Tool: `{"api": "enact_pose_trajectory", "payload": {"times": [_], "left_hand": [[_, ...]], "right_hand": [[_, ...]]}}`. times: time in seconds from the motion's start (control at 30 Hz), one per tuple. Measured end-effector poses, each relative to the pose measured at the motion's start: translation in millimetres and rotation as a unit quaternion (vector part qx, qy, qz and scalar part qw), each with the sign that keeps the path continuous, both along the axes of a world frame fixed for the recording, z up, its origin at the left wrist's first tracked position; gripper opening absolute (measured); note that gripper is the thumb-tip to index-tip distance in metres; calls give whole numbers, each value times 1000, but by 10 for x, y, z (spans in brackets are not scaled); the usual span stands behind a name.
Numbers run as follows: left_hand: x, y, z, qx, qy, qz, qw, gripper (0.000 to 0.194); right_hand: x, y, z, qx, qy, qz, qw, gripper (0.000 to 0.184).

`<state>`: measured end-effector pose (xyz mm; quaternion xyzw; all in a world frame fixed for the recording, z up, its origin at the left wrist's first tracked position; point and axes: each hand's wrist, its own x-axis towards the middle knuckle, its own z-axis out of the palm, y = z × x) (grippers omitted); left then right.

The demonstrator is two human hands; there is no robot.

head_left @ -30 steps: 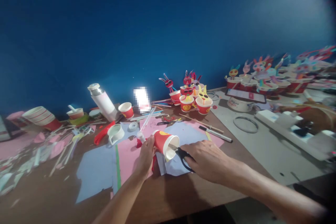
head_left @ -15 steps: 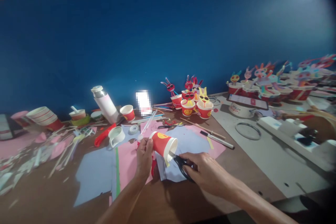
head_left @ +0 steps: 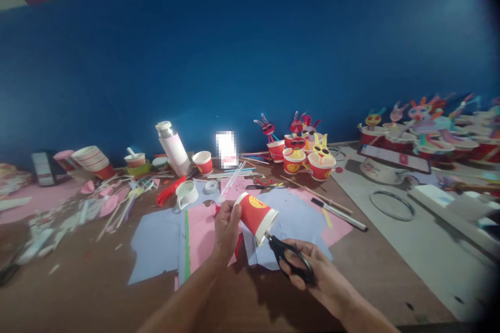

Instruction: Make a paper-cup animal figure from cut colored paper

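A red paper cup (head_left: pixel 252 214) with a yellow print and white rim lies tilted in my left hand (head_left: pixel 227 229), its mouth turned toward the lower right. My left fingers are closed around its base end, where a bit of red material also shows. Black-handled scissors (head_left: pixel 291 259) are in my right hand (head_left: pixel 318 273), fingers through and around the loops. The blade tips are at the cup's mouth; how far they reach inside is hidden. Pale blue sheets (head_left: pixel 297 208) and a pink sheet (head_left: pixel 203 239) lie beneath on the brown table.
Several cups with paper rabbit figures (head_left: pixel 295 158) stand at the back, more at the far right. A white thermos (head_left: pixel 174 148), a mug (head_left: pixel 186 195), a single cup (head_left: pixel 202 162) and stacked cups (head_left: pixel 94 161) are to the left. A black-capped marker (head_left: pixel 339 214) lies right of the cup.
My right hand has turned and drawn back a little to the lower right, so more of the scissors shows. The whole scene has shifted rightward in view. My left hand still holds the cup.
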<state>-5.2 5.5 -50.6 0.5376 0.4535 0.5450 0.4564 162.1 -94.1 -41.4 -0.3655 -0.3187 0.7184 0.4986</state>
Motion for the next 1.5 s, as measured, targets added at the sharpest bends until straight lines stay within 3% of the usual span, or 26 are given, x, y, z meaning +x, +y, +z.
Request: {"api": "enact_pose_trajectory", "payload": {"times": [0.13, 0.2, 0.27, 0.4, 0.47, 0.5, 0.53, 0.57, 0.67, 0.7, 0.77, 0.87, 0.97, 1.03, 1.17, 1.23, 1.27, 1.3, 1.43, 1.5], "left_hand": [[6, -9, 6, 1, 2, 2, 1000, 26], [9, -15, 13, 2, 4, 4, 1000, 26], [11, -19, 20, 0, 4, 4, 1000, 27], [9, -18, 17, 0, 2, -1, 1000, 27], [6, -11, 8, 3, 3, -1, 1000, 27], [4, -8, 3, 4, 3, -1, 1000, 27], [4, -5, -2, 6, 2, -2, 1000, 27], [4, -2, -6, 7, 2, -2, 1000, 27], [8, 1, -18, 9, -1, -7, 1000, 26], [10, 1, -21, 9, -3, -10, 1000, 26], [12, 1, -25, 8, -4, -15, 1000, 25], [12, 1, -30, 7, -5, -19, 1000, 25], [16, 1, -35, 6, -5, -19, 1000, 25], [22, 1, -37, 7, -4, -17, 1000, 25], [29, 8, -32, 9, -3, -12, 1000, 25], [23, 13, -25, 8, -2, -9, 1000, 25], [19, 15, -20, 7, -3, -8, 1000, 25], [16, 17, -15, 6, -3, -7, 1000, 25], [19, 13, 6, 0, -7, -8, 1000, 25], [26, 8, 14, -3, -7, -8, 1000, 25]], "right_hand": [[17, 1, 51, 16, -160, -4, 987, 26], [60, 2, 97, 56, -299, -4, 953, 27], [106, -6, 143, 137, -452, -7, 881, 28], [140, -32, 186, 272, -666, -5, 695, 36], [126, -35, 186, 290, -705, -5, 647, 39], [117, -31, 188, 290, -703, -10, 649, 39], [109, -24, 191, 282, -684, -15, 672, 37], [104, -12, 194, 260, -649, -16, 715, 34], [109, 40, 179, 121, -451, 10, 884, 26], [116, 58, 159, 75, -366, 18, 927, 25], [128, 83, 95, 21, -209, 19, 978, 25], [131, 90, -3, 7, -111, 12, 994, 26], [120, 63, -14, 25, -229, 3, 973, 27], [111, 29, 33, 87, -381, -6, 920, 27], [62, -39, 146, 231, -627, -20, 744, 35], [25, -49, 177, 247, -669, -22, 701, 40], [11, -44, 185, 248, -664, -24, 705, 40], [3, -33, 190, 239, -639, -24, 731, 38], [36, 49, 169, 70, -352, 0, 933, 28], [72, 89, 127, 12, -205, 2, 979, 26]]}}
